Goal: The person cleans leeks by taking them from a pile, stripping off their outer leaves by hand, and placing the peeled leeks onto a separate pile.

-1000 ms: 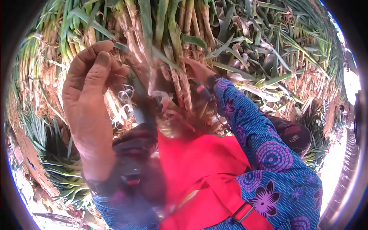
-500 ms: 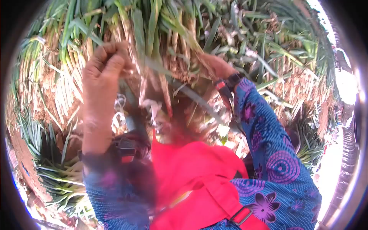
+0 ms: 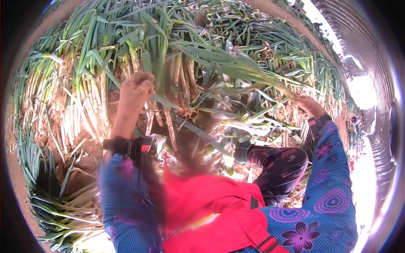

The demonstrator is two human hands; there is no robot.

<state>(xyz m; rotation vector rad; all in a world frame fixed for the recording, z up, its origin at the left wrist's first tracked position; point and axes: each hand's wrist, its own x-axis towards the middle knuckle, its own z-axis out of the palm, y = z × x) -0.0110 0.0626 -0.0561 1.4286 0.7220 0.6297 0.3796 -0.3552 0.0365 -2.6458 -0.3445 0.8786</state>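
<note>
My right hand (image 3: 310,106) is closed around the lower end of a leek (image 3: 270,80), whose long green leaves reach left across the pile. My left hand (image 3: 138,86) is closed in a pinch in front of the standing leeks (image 3: 95,90). What its fingers hold, if anything, is hidden. A long flat leaf (image 3: 202,133) slants down to the right from beside the left fingers; I cannot tell whether they grip it. Just right of the left hand, more leeks (image 3: 179,80) show pale stems and dangling roots.
More leeks (image 3: 69,206) lie at the lower left. Loose leaves and trimmings (image 3: 249,122) litter the ground before me. A bent leg in dark trousers (image 3: 280,168) is at the centre right. A corrugated wall (image 3: 375,55) curves along the right side.
My right hand has swung out to the right with the leek, drawing its leaves across the pile. My left hand has moved slightly right and lower in view, still closed. The view has shifted.
</note>
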